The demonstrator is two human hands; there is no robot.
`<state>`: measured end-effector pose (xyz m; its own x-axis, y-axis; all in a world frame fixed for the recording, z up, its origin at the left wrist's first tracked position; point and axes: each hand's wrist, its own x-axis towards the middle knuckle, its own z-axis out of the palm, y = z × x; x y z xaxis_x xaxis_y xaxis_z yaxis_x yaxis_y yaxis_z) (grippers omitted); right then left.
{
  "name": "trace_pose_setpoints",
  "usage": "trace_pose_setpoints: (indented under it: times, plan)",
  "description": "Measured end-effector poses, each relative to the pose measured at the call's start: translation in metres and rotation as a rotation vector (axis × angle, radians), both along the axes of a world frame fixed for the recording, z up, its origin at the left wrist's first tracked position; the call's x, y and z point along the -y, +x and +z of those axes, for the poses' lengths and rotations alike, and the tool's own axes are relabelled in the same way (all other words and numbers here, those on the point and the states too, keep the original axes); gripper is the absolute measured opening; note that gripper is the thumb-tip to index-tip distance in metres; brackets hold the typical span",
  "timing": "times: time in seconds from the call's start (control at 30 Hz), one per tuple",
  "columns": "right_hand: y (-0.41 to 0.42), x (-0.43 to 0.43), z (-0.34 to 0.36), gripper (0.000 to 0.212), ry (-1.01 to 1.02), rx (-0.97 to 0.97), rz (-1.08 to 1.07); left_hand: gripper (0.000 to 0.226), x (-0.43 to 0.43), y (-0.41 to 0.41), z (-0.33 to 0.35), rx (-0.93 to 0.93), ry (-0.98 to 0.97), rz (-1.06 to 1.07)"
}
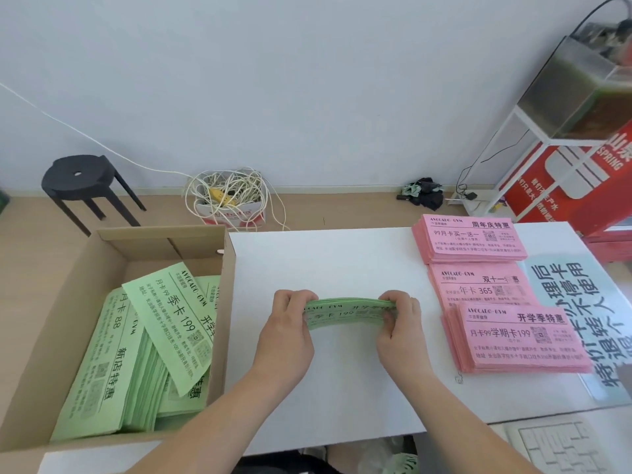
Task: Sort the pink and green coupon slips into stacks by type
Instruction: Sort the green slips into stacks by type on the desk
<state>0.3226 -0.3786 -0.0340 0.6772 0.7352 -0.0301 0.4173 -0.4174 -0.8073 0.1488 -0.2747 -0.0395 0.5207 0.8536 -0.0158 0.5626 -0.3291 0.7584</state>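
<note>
- A white keyboard (554,449) lies at the near right edge, clear of the work.
- Over the bare white table (342,388), the left hand (285,331) and right hand (402,331) each grip one short end of a bundle of green slips (349,316). The fingers curl over the top edge and the thumbs sit underneath.
- The bundle arches upward between the hands, so the paper is thin and limp. It looks light, but the sheets will probably fan out or slide apart if the pinch loosens.
- The short ends are the best places to hold it, squeezing the whole thickness. Tapping a long edge on the table should square it before it is set down.
- To the left, a cardboard box (227,268) holds the unsorted green slips (130,354) in slumped, overlapping heaps, with one loose slip (178,313) lying crooked on top. These are best lifted a few at a time by a corner or an edge.
- To the right are three squared stacks. The near pink stack (519,340) overlaps the middle pink stack (478,285), and the far pink stack (472,239) sits just beyond it.
- In my judgement the pink slips are sorted and the green ones are only begun.
- On the floor beyond the table are a black stool (78,176), a carton of tangled cable (229,196) and a fish tank (574,90) on a stand.
</note>
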Motion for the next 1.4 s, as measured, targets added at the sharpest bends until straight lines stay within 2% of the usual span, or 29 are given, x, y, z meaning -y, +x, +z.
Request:
trace_pose_setpoints:
  times: [0.1,0.23,0.4,0.53,0.63,0.8,0.87,0.93,0.97,1.03,1.1,1.17,1.23,1.4]
  plan:
    - [0.005,-0.007,0.009,0.055,-0.08,0.023,0.005,0.05,-0.013,-0.001,0.001,-0.019,-0.006,-0.022]
    - [0.028,-0.03,0.032,0.052,-0.272,0.043,0.038,0.05,-0.04,0.021,0.02,-0.065,-0.069,-0.061]
    - [0.08,-0.07,0.06,0.07,-0.377,0.105,0.041,0.045,-0.083,0.067,0.04,-0.022,-0.158,-0.048]
    - [0.121,-0.106,0.061,0.06,-0.421,0.163,0.067,0.047,-0.121,0.102,0.034,-0.053,-0.301,0.028]
    - [0.143,-0.127,0.049,0.059,-0.499,0.175,0.125,0.049,-0.138,0.127,0.029,-0.116,-0.327,0.052]
    - [0.166,-0.156,0.037,0.064,-0.789,0.244,0.242,0.056,-0.153,0.158,0.013,-0.217,-0.269,0.002]
    - [0.167,-0.161,0.036,0.056,-0.917,0.331,0.311,0.057,-0.156,0.162,0.005,-0.28,-0.245,-0.034]
    - [0.167,-0.163,0.039,0.05,-0.979,0.472,0.379,0.056,-0.16,0.16,0.003,-0.382,-0.143,-0.082]
    - [0.169,-0.163,0.042,0.051,-0.982,0.547,0.419,0.057,-0.162,0.158,0.004,-0.432,-0.034,-0.115]
    - [0.173,-0.164,0.042,0.069,-0.934,0.614,0.553,0.068,-0.167,0.152,0.005,-0.441,0.174,-0.224]
    - [0.176,-0.165,0.04,0.103,-0.891,0.555,0.722,0.093,-0.172,0.148,0.007,-0.458,0.159,-0.413]
    - [0.179,-0.166,0.032,0.125,-0.918,0.524,0.819,0.113,-0.172,0.147,0.004,-0.582,0.107,-0.574]
    - [0.184,-0.166,0.021,0.128,-0.926,0.541,0.85,0.117,-0.173,0.147,0.0,-0.659,0.108,-0.616]
    - [0.199,-0.172,0.015,0.118,-0.847,0.555,0.873,0.105,-0.177,0.147,-0.009,-0.601,0.208,-0.653]
